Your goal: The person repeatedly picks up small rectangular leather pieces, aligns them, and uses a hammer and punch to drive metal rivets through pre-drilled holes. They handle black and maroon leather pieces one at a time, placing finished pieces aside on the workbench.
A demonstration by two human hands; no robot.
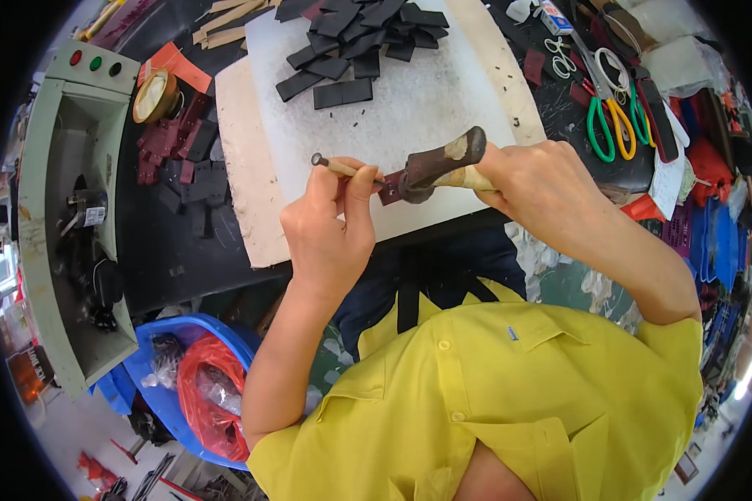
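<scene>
My left hand (pixel 330 230) pinches a thin punch (pixel 339 168) between thumb and fingers; its round metal end sticks out to the left. The punch's other end lies over a small dark red strip (pixel 388 192), which looks like leather, on a white cutting board (pixel 309 138). My right hand (pixel 551 184) is wrapped around the light handle of a hammer (pixel 447 163). The dark hammer head hangs over the strip and hides part of it. Black folded strips (pixel 342 90) lie in a pile at the far side of the board.
Dark red pieces (pixel 169 142) and a small bowl (pixel 154 96) are on the black table at left, beside a grey-green metal box (pixel 83 200). A blue basin (pixel 169 401) with a red bag stands below. Scissors (pixel 614 125) lie at right.
</scene>
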